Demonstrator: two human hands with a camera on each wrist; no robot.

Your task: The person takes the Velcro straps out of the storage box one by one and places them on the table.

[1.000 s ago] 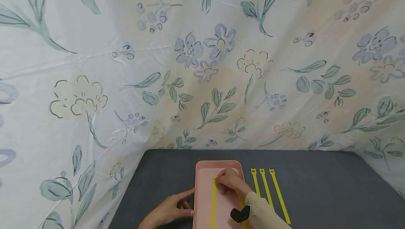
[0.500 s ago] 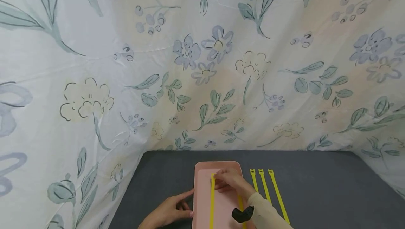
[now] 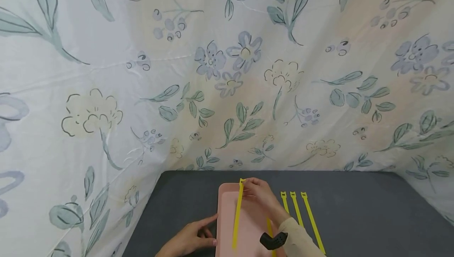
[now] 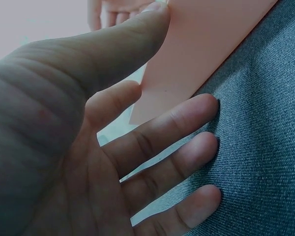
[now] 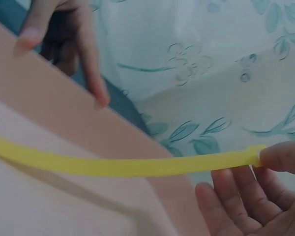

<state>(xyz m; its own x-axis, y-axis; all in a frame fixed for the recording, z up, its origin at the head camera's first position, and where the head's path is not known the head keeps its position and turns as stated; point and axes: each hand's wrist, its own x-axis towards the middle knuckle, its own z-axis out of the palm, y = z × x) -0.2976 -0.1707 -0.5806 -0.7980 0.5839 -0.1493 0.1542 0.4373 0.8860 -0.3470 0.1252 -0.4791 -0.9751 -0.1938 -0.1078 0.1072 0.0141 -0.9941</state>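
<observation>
My right hand (image 3: 263,198) pinches the slotted head of a yellow cable tie (image 3: 237,221) between thumb and fingertips, above the far part of a pink tray (image 3: 221,229). In the right wrist view the tie (image 5: 123,166) stretches from the pinch in a slight bow, its shadow on the tray floor. Another yellow cable tie (image 3: 270,227) lies inside the tray, partly covered by the right arm. My left hand (image 3: 189,236) is at the tray's left edge with index finger and thumb tips against it; the left wrist view shows its fingers loosely spread, holding nothing.
Three more yellow cable ties, among them the outermost one (image 3: 313,223), lie side by side on the dark grey table (image 3: 369,213) right of the tray. A floral cloth (image 3: 241,91) hangs behind the table. A black wrist camera (image 3: 273,241) sits on the right wrist.
The right hand has raised the cable tie's head from the tray floor and carried it toward the far rim, so the strip now slants upward. The left hand has stayed at the tray's edge.
</observation>
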